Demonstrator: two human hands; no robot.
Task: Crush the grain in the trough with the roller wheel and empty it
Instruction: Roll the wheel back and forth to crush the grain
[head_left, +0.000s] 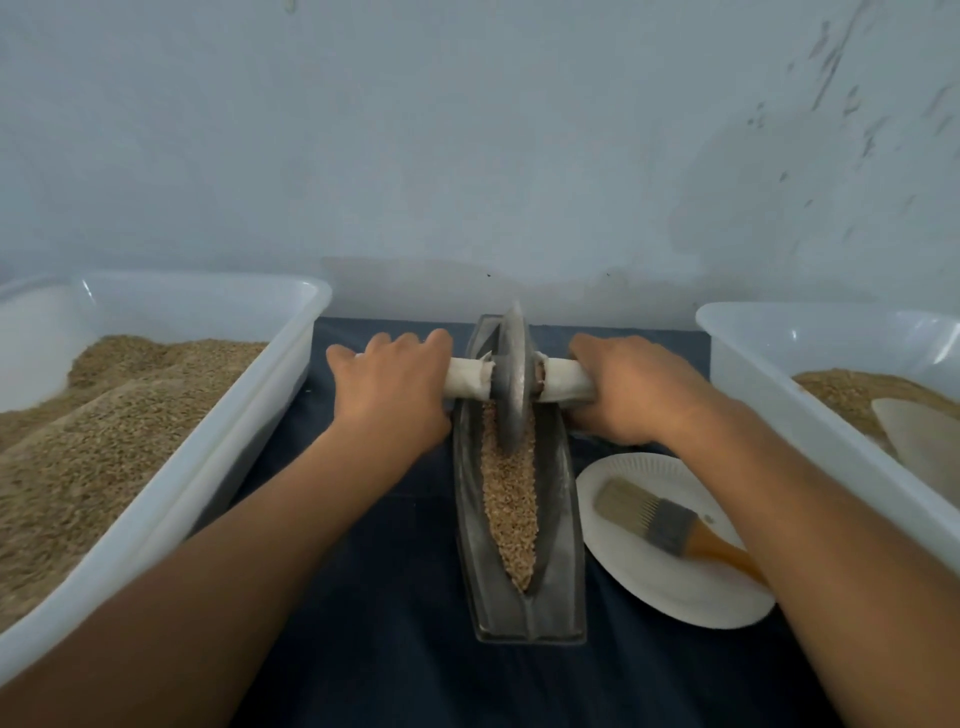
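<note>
Roller wheel (513, 376): upright in far half of trough (563, 525), on grain (509, 499). Left hand (395, 384) and right hand (631, 387) grip its wrapped axle ends. Trough: on dark tabletop (374, 597), between two bins.

- A grey metal trough (519, 525) lies lengthwise at the centre of the frame on a dark blue cloth (374, 597), with a strip of grain (508, 499) in its groove.
- The roller wheel (513, 379) stands upright in the trough's upper end, its edge in the grain.
- The left hand (395, 384) grips the white-wrapped axle handle (467, 378) left of the wheel; the right hand (631, 387) grips the handle on the other side.
- At the left edge, a white tub (171, 499) holds heaped grain.
- At the right edge, a second white tub (810, 415) holds grain and a pale scoop (919, 431).
- Lower right of the trough, a brush (670, 525) lies on a paper plate (670, 582).
</note>
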